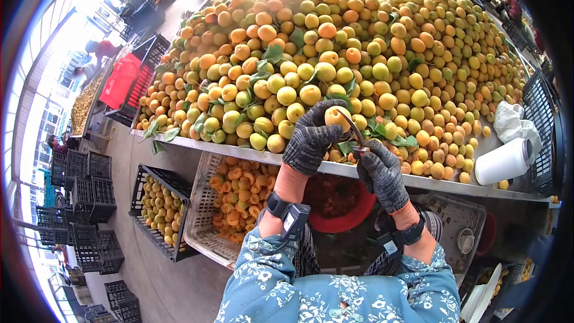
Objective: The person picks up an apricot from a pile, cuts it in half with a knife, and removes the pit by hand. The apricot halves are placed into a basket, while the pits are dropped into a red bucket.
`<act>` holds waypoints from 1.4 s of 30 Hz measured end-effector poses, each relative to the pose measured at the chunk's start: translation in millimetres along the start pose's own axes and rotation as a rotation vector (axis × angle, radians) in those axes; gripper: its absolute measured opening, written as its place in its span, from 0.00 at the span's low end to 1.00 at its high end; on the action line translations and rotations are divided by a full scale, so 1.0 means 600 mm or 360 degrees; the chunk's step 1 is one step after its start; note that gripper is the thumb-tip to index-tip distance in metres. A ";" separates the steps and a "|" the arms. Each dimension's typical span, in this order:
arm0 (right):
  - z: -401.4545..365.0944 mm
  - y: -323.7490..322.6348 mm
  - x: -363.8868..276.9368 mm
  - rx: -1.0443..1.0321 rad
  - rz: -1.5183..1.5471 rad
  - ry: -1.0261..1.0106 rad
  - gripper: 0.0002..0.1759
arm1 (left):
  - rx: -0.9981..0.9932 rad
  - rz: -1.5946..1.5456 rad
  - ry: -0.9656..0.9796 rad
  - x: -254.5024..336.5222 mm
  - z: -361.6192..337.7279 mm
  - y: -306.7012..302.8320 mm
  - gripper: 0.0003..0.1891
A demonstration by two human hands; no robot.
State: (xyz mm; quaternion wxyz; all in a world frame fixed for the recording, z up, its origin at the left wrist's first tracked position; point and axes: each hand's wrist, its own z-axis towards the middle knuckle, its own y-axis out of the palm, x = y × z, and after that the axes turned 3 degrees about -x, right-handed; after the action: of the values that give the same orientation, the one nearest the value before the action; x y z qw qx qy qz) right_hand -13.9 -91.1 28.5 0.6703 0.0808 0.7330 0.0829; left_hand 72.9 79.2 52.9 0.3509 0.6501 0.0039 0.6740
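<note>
Both hands are gloved in dark grey knit and closed: one round fruit is gripped in the fingers of the left hand (312,136), and one curved metal tool (354,131) is held by its handle in the curled right hand (383,173). The fruit (336,119) is held above the near edge of the heap, and the blade is set along its right side; whether the skin is cut cannot be told. A dark band (277,204) is worn on each wrist, two in all.

The metal table (239,152) is covered by one great heap of yellow-orange fruit (365,42), too many to be counted, with loose green leaves (274,54) scattered through it. At its right end one white container (504,161) is tipped on its side, just beside one white plastic bag (514,121).

Below the near edge are seen one red basin (339,225), its dark contents unclear, one white crate (209,250) filled with split fruit, and, to its left, one black crate (181,227) of whole fruit.

Farther left, stacked black crates (91,191) are ranged on the grey floor (149,287), and a second fruit-laden table is seen near the bright windows.
</note>
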 end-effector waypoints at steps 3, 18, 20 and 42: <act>0.004 0.000 0.006 -0.0031 0.0223 0.0066 0.12 | 0.0013 0.0007 0.0000 -0.004 0.001 0.004 0.26; 0.013 -0.002 0.014 0.0033 0.0246 0.0030 0.13 | 0.0045 -0.0065 -0.0152 -0.027 0.001 0.015 0.27; 0.012 -0.005 0.011 0.0041 0.0183 0.0027 0.13 | 0.0028 -0.0028 -0.0130 -0.028 0.002 0.019 0.28; 0.010 0.022 0.003 -0.0003 0.0272 -0.0090 0.16 | -0.0087 -0.0089 -0.0035 -0.033 -0.010 0.031 0.22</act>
State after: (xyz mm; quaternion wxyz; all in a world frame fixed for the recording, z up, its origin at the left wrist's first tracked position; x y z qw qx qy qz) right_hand -7.8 -77.7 29.5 0.6812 0.1448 0.7042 0.1383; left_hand 56.9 58.3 43.4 0.3874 0.6472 -0.0002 0.6566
